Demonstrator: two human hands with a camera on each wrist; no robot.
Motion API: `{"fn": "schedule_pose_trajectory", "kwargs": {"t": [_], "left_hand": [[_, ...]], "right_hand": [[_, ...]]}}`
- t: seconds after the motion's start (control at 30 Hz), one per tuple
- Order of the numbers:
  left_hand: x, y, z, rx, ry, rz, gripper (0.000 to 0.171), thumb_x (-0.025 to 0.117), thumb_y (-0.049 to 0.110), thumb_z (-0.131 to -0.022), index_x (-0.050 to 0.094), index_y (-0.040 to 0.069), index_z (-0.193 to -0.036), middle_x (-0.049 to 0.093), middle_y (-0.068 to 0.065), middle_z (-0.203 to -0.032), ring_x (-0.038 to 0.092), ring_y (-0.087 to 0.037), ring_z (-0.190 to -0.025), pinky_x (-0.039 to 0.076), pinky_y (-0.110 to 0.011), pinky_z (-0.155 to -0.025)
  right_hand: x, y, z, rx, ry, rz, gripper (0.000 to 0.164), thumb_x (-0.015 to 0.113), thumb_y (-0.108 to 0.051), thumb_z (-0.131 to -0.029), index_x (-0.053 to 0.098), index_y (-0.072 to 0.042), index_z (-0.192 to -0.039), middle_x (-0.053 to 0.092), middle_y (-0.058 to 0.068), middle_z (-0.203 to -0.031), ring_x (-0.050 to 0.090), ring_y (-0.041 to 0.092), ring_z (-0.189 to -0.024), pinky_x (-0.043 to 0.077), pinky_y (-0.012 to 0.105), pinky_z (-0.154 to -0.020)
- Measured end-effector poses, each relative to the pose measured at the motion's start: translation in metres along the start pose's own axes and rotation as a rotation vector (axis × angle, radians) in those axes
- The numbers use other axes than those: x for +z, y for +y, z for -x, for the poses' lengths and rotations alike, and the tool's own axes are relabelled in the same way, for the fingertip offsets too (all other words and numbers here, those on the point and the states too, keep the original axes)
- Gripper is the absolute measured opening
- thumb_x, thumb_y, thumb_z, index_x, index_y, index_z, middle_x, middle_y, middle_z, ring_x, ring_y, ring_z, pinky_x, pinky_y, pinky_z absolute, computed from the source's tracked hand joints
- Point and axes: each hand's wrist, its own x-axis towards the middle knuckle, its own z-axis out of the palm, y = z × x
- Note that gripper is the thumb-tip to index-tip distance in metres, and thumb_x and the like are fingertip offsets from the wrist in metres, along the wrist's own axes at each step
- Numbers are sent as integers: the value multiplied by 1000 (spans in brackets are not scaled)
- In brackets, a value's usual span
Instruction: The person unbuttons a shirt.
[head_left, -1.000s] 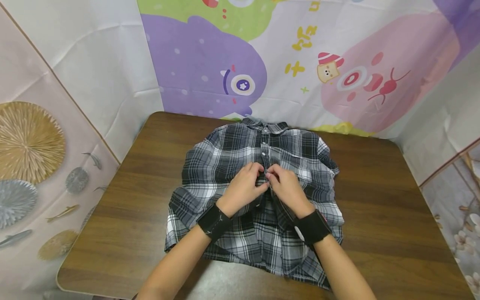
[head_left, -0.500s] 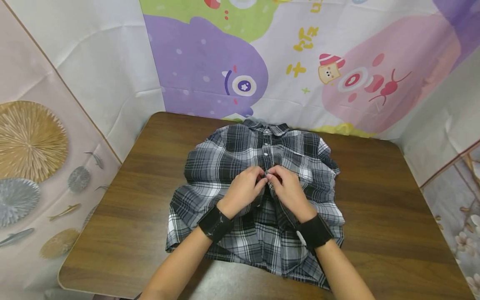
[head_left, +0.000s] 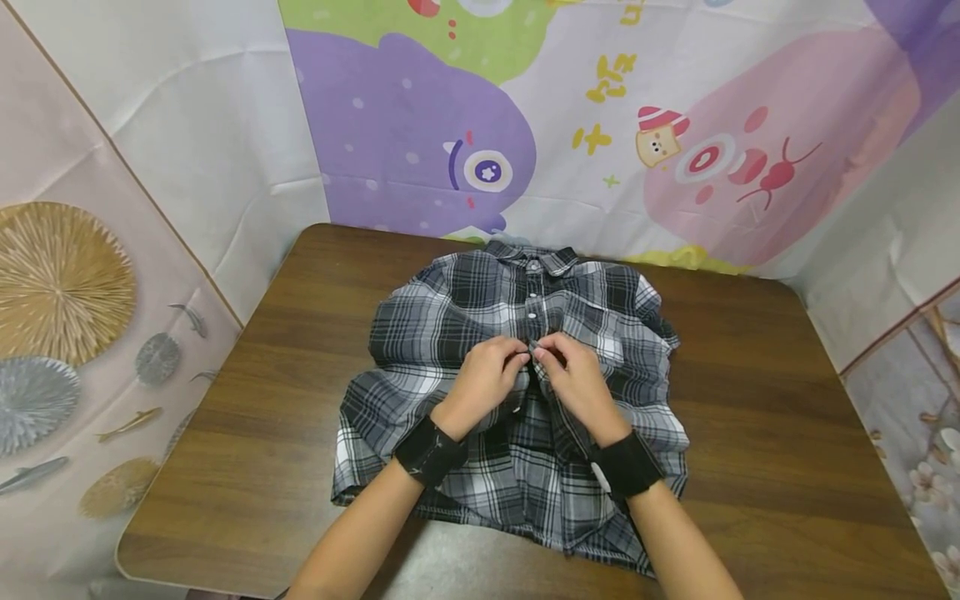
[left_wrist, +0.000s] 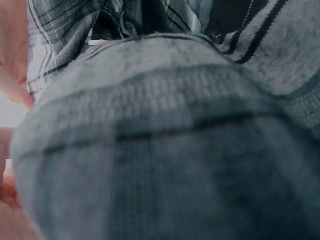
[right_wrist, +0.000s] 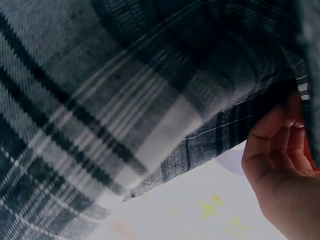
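A grey, black and white plaid button-up shirt (head_left: 442, 333) lies with its collar (head_left: 558, 261) toward the back wall. My left hand (head_left: 483, 379) pinches one edge of the front placket between thumb and fingertips. Just beside it, my right hand (head_left: 579, 379) pinches the other edge, the fingertips of both nearly meeting. A white button (head_left: 532, 316) shows above them, and another button (head_left: 516, 409) lower down. Whatever sits between the fingertips is hidden. Close plaid cloth (left_wrist: 165, 145) fills most of the left wrist view. Curled fingers (right_wrist: 272, 137) appear beside the cloth in the right wrist view.
The shirt rests on a brown wooden table (head_left: 757, 433) with rounded corners. Behind it hangs a cartoon-printed cloth (head_left: 420, 125), and patterned panels (head_left: 67, 467) stand at both sides. Below the hands the shirt front parts, showing its inside back (head_left: 525, 483).
Both hands stay at the placket, having shifted slightly toward the hem. The left fingers have drawn in closer to their thumb. The shirt lies almost as before.
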Motion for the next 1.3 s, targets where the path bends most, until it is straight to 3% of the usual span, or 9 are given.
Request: {"fn": "schedule_pose_trajectory", "kwargs": {"t": [0.37,0.93,1.3], "left_hand": [[0,-1,2,12,9,15,15,55,14,-94,68,5,-93,65,-6,-86,58,-14,-70,46,-25,-63],[6,-3,5,-1,43,28,15,56,14,-93,67,5,-93,64,-4,-84,57,-12,-69,47,-24,-62],[7,-5,5,-14,38,56,15,56,14,-93,67,5,-94,63,-4,-84,55,-11,-67,45,-21,-61]], "right_hand": [[4,-2,0,12,53,5,13,58,-12,-91,65,-2,-95,64,10,-84,57,20,-74,45,32,-67],[9,1,-1,119,58,-22,17,56,-13,-90,65,0,-95,67,15,-90,60,26,-83,46,38,-74],[10,3,0,136,47,-43,19,54,-14,-91,65,0,-97,67,15,-93,60,25,-85,46,37,-74]]}}
